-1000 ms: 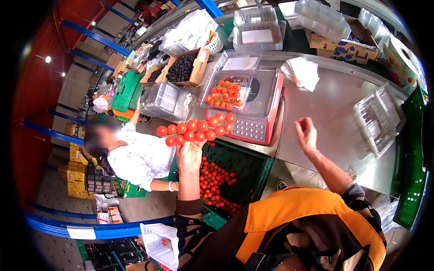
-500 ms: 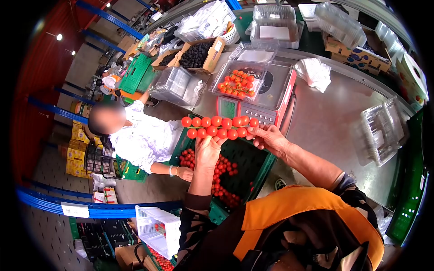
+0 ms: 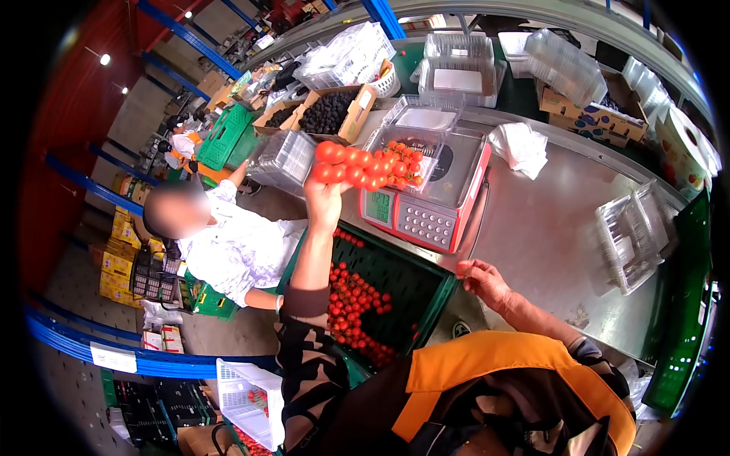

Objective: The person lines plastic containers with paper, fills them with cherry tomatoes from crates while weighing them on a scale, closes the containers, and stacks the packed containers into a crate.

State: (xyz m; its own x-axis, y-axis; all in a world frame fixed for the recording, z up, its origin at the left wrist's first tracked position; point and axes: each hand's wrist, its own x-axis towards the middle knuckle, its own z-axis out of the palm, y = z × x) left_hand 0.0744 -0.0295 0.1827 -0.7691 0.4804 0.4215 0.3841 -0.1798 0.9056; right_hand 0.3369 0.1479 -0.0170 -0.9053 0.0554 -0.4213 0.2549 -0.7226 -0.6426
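Observation:
My left hand is closed on a vine of cherry tomatoes, holding it up at the near left side of the scale. On the scale pan sits an open clear plastic punnet with other vine tomatoes inside; the held vine's far end overlaps them in view. My right hand is over the metal table's near edge, fingers pinched together. A reddish spot shows at its fingertips, too small to make out. Below the hands, a green crate holds loose tomatoes.
A co-worker in a white patterned top stands at the left, one arm by the crate. Stacked clear punnets and a box of dark grapes stand beyond. Crumpled white paper and clear containers lie on the metal table.
My left hand has carried the tomato vine up and away, towards the punnet on the scale. My right hand has let go of the vine's end and dropped back to the right.

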